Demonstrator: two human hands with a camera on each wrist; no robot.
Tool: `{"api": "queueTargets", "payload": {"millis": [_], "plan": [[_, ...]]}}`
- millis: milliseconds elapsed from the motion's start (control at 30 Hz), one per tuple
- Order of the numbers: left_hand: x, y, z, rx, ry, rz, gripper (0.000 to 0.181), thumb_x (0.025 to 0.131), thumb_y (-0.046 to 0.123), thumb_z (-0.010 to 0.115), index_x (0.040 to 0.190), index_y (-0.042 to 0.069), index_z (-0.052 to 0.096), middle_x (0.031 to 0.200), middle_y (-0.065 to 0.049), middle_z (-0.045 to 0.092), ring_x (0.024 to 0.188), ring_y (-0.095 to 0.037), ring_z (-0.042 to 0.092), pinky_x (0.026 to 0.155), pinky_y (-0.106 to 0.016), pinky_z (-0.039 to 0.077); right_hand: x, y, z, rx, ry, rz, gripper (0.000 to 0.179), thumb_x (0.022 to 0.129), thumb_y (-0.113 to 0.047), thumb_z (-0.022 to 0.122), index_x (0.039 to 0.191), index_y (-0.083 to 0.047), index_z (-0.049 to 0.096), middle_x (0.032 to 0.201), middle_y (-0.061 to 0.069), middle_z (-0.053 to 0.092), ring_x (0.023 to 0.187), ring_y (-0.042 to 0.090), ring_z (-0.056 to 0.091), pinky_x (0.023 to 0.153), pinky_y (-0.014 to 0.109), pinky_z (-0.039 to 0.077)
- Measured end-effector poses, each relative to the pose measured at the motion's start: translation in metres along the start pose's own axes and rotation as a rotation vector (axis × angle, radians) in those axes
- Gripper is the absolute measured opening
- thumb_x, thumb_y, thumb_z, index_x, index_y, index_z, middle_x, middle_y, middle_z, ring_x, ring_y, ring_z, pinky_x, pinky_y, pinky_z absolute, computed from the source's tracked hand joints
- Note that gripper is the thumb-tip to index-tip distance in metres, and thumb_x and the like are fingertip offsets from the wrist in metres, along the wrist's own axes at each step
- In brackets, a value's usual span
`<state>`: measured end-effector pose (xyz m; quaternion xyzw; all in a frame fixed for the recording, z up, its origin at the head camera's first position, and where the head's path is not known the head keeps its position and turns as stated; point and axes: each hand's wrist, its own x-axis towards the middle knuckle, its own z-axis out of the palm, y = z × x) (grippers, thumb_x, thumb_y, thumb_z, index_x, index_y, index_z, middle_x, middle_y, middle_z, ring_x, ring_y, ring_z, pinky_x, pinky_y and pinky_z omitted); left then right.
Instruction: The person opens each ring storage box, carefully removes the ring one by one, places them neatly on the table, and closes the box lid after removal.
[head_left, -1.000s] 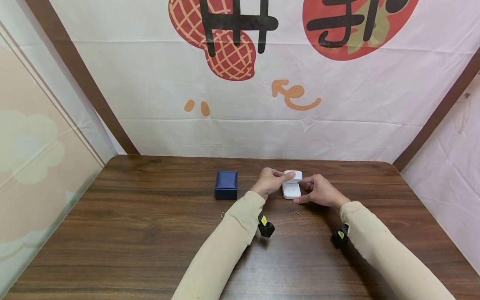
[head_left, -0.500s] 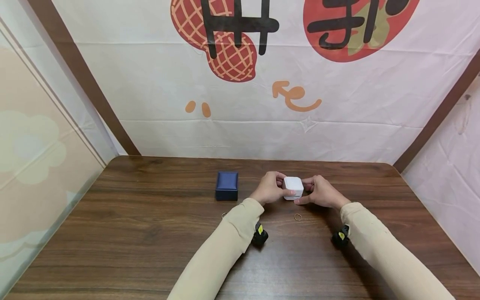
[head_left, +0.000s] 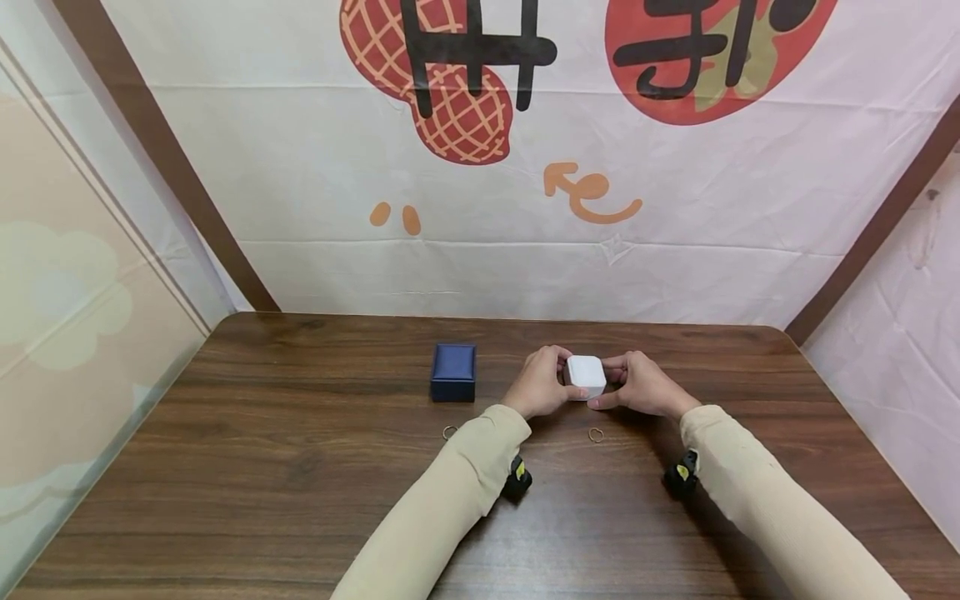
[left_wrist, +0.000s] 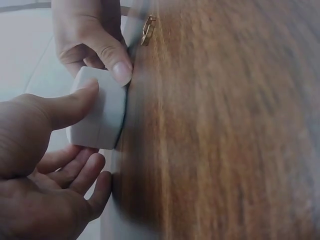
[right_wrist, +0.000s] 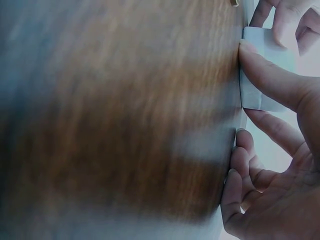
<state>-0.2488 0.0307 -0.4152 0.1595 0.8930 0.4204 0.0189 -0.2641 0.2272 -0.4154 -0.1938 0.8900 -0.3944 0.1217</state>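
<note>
A small white ring box (head_left: 586, 375) stands on the table with its lid down. My left hand (head_left: 537, 383) holds it from the left, thumb on the near face and fingers behind. From the right, my right hand (head_left: 641, 385) grips the lower part of the same box between thumb and fingers. Both hands also show around the box (left_wrist: 102, 110) in the left wrist view. One gold ring (head_left: 596, 435) lies on the table just in front of the box. A second ring (head_left: 450, 432) lies further left, beside my left sleeve.
A dark blue box (head_left: 453, 372), lid down, stands to the left of my left hand. Behind the brown wooden table (head_left: 300, 467) hangs a white printed cloth (head_left: 315, 275). Black wrist cameras hang below both sleeves.
The white ring box was open a second ago with my left hand at its lid. The lid has come down, and my left hand has lowered with it. My right hand has stayed put.
</note>
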Motion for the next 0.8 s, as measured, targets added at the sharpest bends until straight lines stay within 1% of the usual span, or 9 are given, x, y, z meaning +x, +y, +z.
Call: {"api": "queueTargets", "payload": {"millis": [233,333,400,467,567,667,733,800], "plan": [[-0.001,-0.001,0.002,0.028,0.004,0.027,0.054,0.072,0.023,0.083,0.115,0.003,0.056,0.105,-0.007,0.057,0.097,-0.018,0.055,0.082,-0.026,0.046,-0.001,0.002,0.001,-0.040,0.004,-0.010,0.052,0.068,-0.022,0.085,0.114,-0.005,0.066,0.090,0.000,0.071,0.082,0.013,0.061,0.081,0.036,0.045],[-0.001,0.000,0.001,0.028,-0.002,0.037,0.060,0.070,0.024,0.084,0.118,0.003,0.054,0.108,-0.008,0.057,0.101,-0.019,0.054,0.085,-0.028,0.045,-0.002,0.002,0.000,-0.063,0.009,-0.012,0.052,0.068,-0.025,0.085,0.114,-0.008,0.066,0.087,-0.001,0.070,0.081,0.013,0.060,0.081,0.035,0.044],[-0.002,0.002,-0.002,0.042,-0.011,0.046,0.066,0.069,0.026,0.085,0.122,0.003,0.052,0.113,-0.009,0.057,0.105,-0.021,0.053,0.089,-0.030,0.044,-0.003,0.002,-0.002,-0.083,0.009,-0.014,0.052,0.069,-0.026,0.084,0.115,-0.010,0.065,0.085,-0.002,0.068,0.079,0.014,0.058,0.079,0.035,0.043],[-0.005,0.005,-0.009,0.064,-0.018,0.059,0.072,0.069,0.028,0.084,0.127,0.002,0.049,0.117,-0.010,0.056,0.109,-0.022,0.052,0.093,-0.032,0.042,-0.004,0.002,-0.003,-0.102,0.009,-0.015,0.053,0.069,-0.027,0.084,0.115,-0.011,0.065,0.081,-0.002,0.065,0.076,0.015,0.055,0.077,0.034,0.041],[-0.010,0.009,-0.026,0.103,-0.009,0.079,0.076,0.071,0.029,0.083,0.132,0.002,0.046,0.122,-0.012,0.055,0.113,-0.025,0.050,0.097,-0.035,0.039,-0.006,0.001,-0.005,-0.136,0.004,-0.022,0.055,0.068,-0.030,0.084,0.116,-0.012,0.063,0.077,0.000,0.059,0.074,0.017,0.050,0.075,0.035,0.037],[-0.018,0.011,-0.052,0.121,0.025,0.089,0.076,0.074,0.032,0.080,0.135,0.002,0.044,0.125,-0.012,0.054,0.114,-0.026,0.050,0.098,-0.038,0.039,-0.009,0.000,-0.007,-0.159,-0.001,-0.026,0.060,0.068,-0.033,0.084,0.118,-0.010,0.062,0.077,0.004,0.057,0.072,0.018,0.047,0.072,0.035,0.036],[-0.026,0.011,-0.072,0.138,0.073,0.096,0.075,0.077,0.034,0.078,0.136,0.003,0.043,0.126,-0.011,0.053,0.115,-0.026,0.049,0.098,-0.039,0.039,-0.012,-0.001,-0.010,-0.178,0.007,-0.027,0.069,0.067,-0.038,0.084,0.123,-0.008,0.058,0.085,0.005,0.060,0.077,0.019,0.050,0.073,0.034,0.038],[-0.034,0.008,-0.094,0.169,0.118,0.101,0.073,0.080,0.036,0.074,0.137,0.004,0.041,0.127,-0.011,0.052,0.117,-0.026,0.048,0.099,-0.040,0.038,-0.017,-0.001,-0.015,-0.175,0.013,-0.027,0.076,0.067,-0.041,0.083,0.128,-0.008,0.054,0.095,0.008,0.062,0.083,0.021,0.054,0.076,0.037,0.042]]}}
